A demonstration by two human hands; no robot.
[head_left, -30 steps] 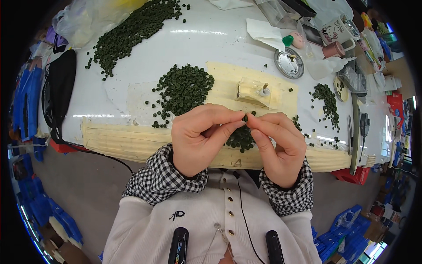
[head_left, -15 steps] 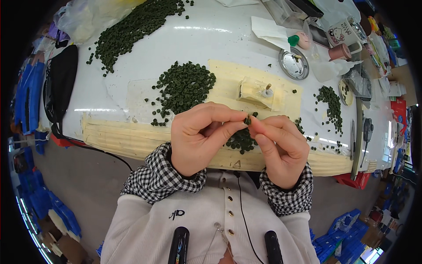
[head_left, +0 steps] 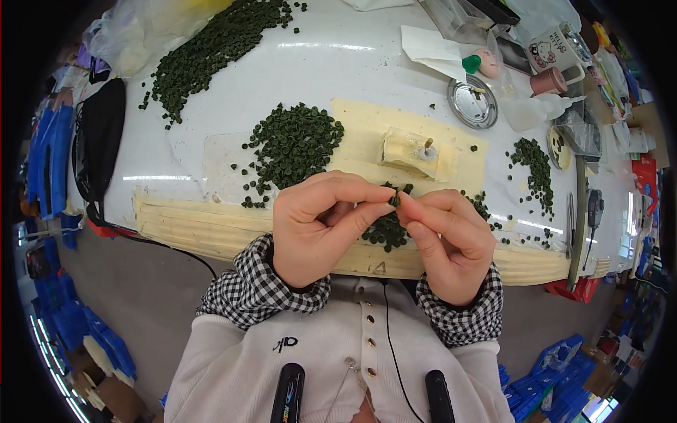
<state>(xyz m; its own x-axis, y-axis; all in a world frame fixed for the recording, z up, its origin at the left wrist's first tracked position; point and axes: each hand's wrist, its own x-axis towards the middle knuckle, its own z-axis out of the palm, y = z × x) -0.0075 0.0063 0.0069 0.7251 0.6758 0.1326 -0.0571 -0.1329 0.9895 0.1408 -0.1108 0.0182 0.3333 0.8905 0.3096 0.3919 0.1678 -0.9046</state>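
A small dark-green cone-shaped piece (head_left: 395, 200) is pinched between the fingertips of both my hands, just above the table's near edge. My left hand (head_left: 321, 225) grips it from the left with thumb and forefinger. From the right, the fingers of my right hand (head_left: 451, 240) close on it too. More green pieces (head_left: 388, 233) lie in a small heap beneath the fingertips. To the far left of my hands spreads a larger heap of the same pieces (head_left: 300, 141). A taped block with a short upright peg (head_left: 416, 151) stands just beyond my fingers.
A long pile of green pieces (head_left: 204, 60) lies at the far left, another heap (head_left: 532, 173) at the right. Beyond are a round metal dish (head_left: 472, 102), a white mug (head_left: 553, 51) and a pink spool (head_left: 548, 82). Tweezers (head_left: 570, 233) lie at the right edge.
Both hands keep their pinch on the small green piece, with only slight finger shifts. The whole view has moved a little.
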